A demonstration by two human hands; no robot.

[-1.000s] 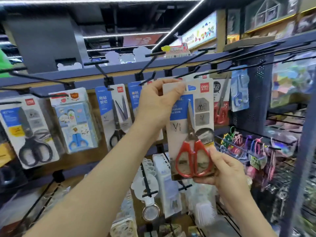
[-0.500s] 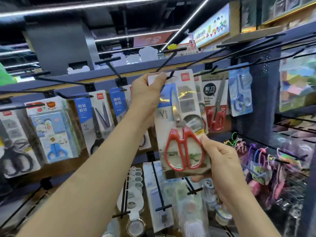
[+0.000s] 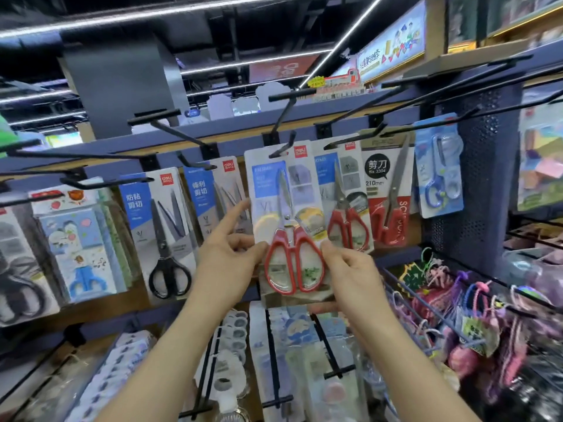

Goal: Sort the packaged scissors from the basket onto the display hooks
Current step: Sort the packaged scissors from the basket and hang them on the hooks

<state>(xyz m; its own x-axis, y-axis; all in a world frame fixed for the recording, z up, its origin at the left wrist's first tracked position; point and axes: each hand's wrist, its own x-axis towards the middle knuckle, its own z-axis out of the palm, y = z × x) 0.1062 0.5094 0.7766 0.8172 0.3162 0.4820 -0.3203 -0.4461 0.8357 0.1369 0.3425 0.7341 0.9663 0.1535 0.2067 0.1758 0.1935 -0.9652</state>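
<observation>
Fingers (image 3: 239,213), left hand (image 3: 227,263): forefinger straight and raised beside the card, thumb and the other fingers pinching its left edge. Right hand (image 3: 355,278): thumb on the front, fingers curled under the bottom edge, clamped on the same item.

We list by size.

Display rack (image 3: 243,129): blue rail carrying black hooks, most of them loaded.

Black-handled pack (image 3: 161,233): hangs to the left, apart from our hands.

Matching red pack (image 3: 345,205): hangs just to the right, its card partly behind ours.

Scissors pack (image 3: 286,226), red handles: held upright between both hands at the rack, its top at the hook (image 3: 281,149). The prong tip shows in front of the card, so we judge the hang hole is only at the tip, not pushed home.

Basket: not in view.

Hazards, in our judgement:
- Letting go now could let the card slide off the prong tip and drop.
- Pushing askew could tear the hang hole or knock the matching neighbour.
- The glossy blister may slip in so light a pinch.
</observation>
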